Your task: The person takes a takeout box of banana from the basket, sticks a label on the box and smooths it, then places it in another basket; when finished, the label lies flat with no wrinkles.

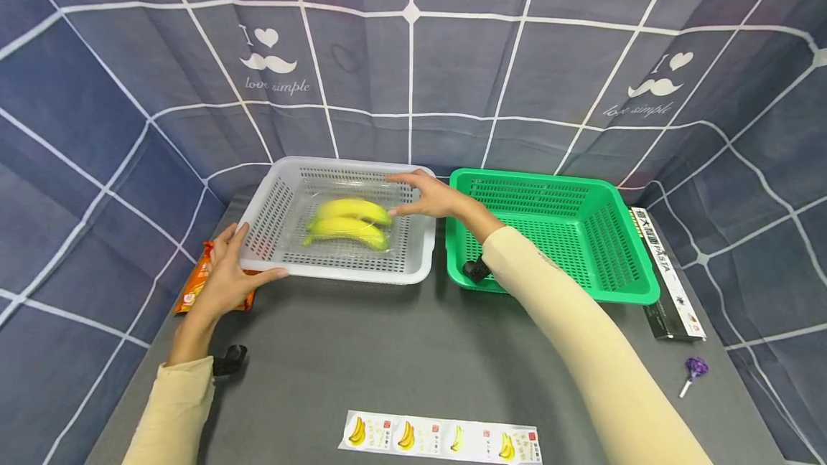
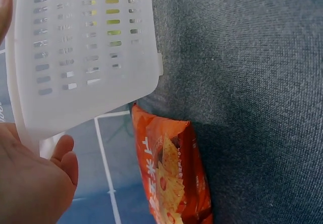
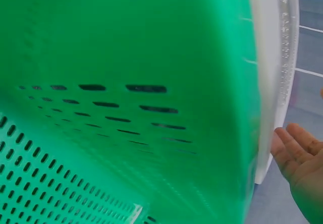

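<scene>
A white perforated basket (image 1: 362, 273) stands on the grey surface at left centre. In it lies a clear plastic-wrapped pack with yellow-green bananas (image 1: 349, 228). My left hand (image 1: 226, 278) is at the basket's front left corner, fingers spread along the left rim and thumb by the front rim. Over the basket's right side reaches my right hand (image 1: 429, 196), thumb and fingers apart at the right end of the banana pack. In the right wrist view its fingers (image 3: 298, 146) are extended beside the white rim; whether they touch the pack is unclear.
A green basket (image 1: 555, 293) stands to the right of the white one. An orange snack bag (image 1: 196, 282) lies at the left, a pasta box (image 1: 668, 278) and a purple lollipop (image 1: 696, 368) at the right. In front lies a strip of banana-printed labels (image 1: 439, 438). Curtains hang behind.
</scene>
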Demonstrator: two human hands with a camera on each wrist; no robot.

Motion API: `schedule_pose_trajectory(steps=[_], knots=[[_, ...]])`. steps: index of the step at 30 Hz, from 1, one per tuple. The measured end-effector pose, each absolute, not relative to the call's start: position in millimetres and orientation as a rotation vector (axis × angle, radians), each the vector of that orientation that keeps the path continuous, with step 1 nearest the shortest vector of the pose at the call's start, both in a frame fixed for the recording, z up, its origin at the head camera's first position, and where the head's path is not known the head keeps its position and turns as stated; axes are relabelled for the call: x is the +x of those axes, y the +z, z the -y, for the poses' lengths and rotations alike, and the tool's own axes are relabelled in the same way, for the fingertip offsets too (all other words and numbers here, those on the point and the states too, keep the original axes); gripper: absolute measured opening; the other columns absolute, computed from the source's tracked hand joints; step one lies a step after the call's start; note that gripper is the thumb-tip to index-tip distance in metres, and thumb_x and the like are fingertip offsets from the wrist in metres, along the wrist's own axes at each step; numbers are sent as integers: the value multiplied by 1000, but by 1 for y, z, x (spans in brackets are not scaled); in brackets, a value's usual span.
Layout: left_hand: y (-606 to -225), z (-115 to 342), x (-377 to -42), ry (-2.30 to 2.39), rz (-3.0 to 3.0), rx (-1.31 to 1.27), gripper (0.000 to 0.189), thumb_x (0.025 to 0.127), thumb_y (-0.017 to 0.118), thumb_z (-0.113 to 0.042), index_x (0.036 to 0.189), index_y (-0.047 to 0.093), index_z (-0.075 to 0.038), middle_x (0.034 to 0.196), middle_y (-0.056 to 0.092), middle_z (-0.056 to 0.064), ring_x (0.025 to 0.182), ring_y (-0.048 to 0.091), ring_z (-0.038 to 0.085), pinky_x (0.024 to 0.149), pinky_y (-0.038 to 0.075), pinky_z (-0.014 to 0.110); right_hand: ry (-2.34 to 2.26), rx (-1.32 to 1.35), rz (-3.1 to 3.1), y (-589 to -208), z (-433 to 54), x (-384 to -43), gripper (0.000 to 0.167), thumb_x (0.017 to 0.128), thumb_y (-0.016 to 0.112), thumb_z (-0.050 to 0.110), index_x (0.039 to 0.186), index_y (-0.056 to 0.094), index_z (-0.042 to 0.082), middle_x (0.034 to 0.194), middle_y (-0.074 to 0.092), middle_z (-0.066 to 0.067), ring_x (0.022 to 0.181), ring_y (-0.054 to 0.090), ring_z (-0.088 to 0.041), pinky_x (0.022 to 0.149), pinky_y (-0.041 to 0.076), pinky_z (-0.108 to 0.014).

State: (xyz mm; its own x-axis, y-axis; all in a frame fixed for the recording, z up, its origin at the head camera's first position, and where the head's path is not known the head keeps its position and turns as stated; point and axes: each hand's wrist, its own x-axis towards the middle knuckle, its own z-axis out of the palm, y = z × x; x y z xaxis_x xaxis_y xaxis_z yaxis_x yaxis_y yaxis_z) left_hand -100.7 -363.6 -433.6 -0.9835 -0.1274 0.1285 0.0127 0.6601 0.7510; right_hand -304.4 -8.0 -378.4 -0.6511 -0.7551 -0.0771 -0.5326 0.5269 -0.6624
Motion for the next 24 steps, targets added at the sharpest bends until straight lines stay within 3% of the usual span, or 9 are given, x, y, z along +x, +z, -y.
schedule_pose_trajectory(steps=[4,11,24], knots=[[-434,363,-100,-1224,2699,97,115,73,88,-27,157,13,-4,160,0,25,141,1,51,103,7,74,-816,-1083,-2425,-384,15,-308,73,88,72,38,151,39,20,154,34,-10,141,30,-28,112,31,-50],[-436,363,-96,-1238,2703,92,109,74,87,-26,155,19,0,161,-3,23,142,-3,50,103,5,75,-802,-1012,-2421,-391,33,-308,78,84,75,46,151,39,27,164,1,-18,151,6,-36,115,24,-59],[-437,363,-99,-1253,2697,100,116,73,87,-26,158,10,-5,161,-1,22,142,0,51,104,8,74,-607,-1031,-2413,-400,39,-311,87,81,76,49,154,34,27,164,6,-16,152,-6,-34,115,18,-63]])
